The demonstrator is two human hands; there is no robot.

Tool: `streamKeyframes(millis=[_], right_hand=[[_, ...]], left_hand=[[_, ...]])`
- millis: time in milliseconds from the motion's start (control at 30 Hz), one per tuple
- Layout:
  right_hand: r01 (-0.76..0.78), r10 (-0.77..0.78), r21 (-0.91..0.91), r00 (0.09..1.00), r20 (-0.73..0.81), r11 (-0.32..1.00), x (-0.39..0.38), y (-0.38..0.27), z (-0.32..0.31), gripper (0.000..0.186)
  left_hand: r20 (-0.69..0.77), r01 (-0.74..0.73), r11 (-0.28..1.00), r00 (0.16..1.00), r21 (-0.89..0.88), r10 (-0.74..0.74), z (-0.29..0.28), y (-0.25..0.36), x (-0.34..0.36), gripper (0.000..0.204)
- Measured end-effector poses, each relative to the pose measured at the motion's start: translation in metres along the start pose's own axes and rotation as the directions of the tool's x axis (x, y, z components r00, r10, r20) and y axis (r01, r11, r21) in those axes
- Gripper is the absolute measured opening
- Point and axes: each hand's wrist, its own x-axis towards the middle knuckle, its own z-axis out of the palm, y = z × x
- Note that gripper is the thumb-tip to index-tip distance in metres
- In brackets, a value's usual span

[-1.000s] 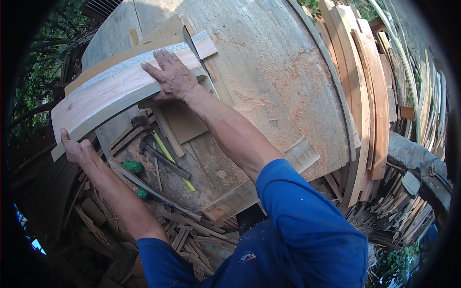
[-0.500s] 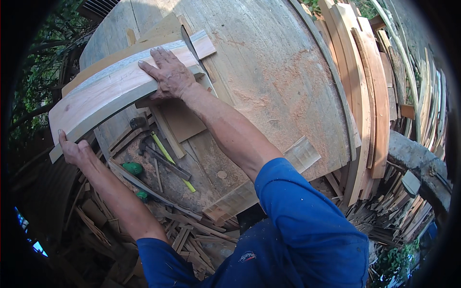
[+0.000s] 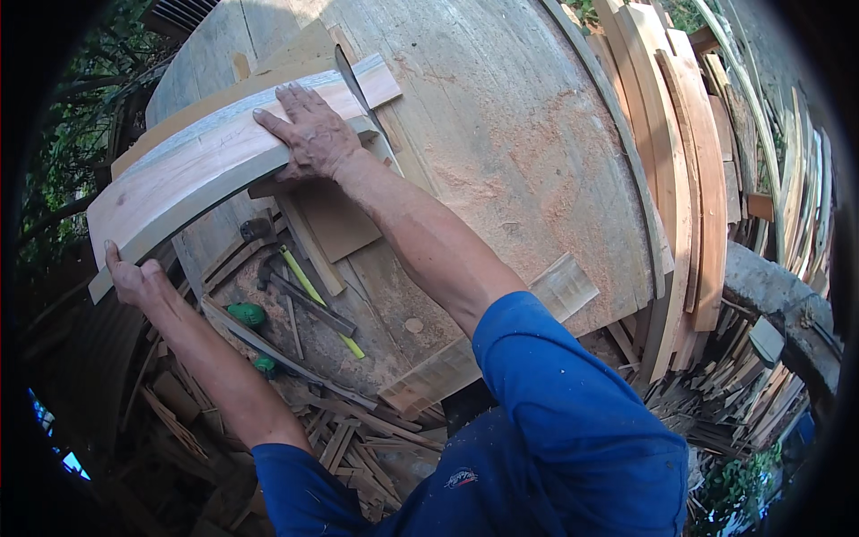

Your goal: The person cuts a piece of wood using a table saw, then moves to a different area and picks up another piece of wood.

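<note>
A pale wooden board (image 3: 179,183) with a curved edge lies diagonally at the upper left, over a tan piece (image 3: 219,97). My left hand (image 3: 134,277) grips its lower left end, thumb along the edge. My right hand (image 3: 309,134) rests on the board's right part, fingers spread. A thin dark blade (image 3: 353,82) stands at the board's right end, beside a short offcut (image 3: 378,80). Below the board are a hammer (image 3: 291,294), a yellow strip (image 3: 313,295), a green power tool (image 3: 246,313) and loose wood pieces (image 3: 318,255).
The large worktable (image 3: 501,107) has sawdust on it and a wooden piece (image 3: 564,286) near its front edge. Long planks (image 3: 680,179) are stacked along the right side, beside a concrete ledge (image 3: 769,295). Scrap wood (image 3: 367,447) is heaped below; foliage (image 3: 63,152) borders the left.
The board and both my hands have shifted slightly to the left and upward, toward the blade. My grip looks the same, and the tools lie where they were.
</note>
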Motion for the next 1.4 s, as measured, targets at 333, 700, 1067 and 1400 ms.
streamKeyframes(millis=[333,700,1067,1400], right_hand=[[-0.001,0.001,0.002,1.0,-0.009,1.0,0.006,0.003,0.003,0.093],[0.001,-0.002,-0.027,1.0,-0.021,1.0,0.008,0.005,0.007,0.093],[-0.04,0.038,0.069,0.999,0.028,0.997,0.006,-0.002,-0.008,0.096],[-0.05,0.048,0.077,0.999,0.023,0.996,0.01,0.0,-0.004,0.096]], left_hand=[[0.011,-0.01,1.0,1.0,-0.012,0.01,0.007,-0.002,0.006,0.045],[0.04,-0.036,0.999,0.999,-0.006,0.037,0.006,-0.005,0.013,0.045],[0.008,-0.04,0.998,0.999,0.052,0.039,0.01,-0.001,0.006,0.042],[0.042,-0.04,0.999,0.998,0.02,0.039,0.011,-0.006,0.016,0.041]])
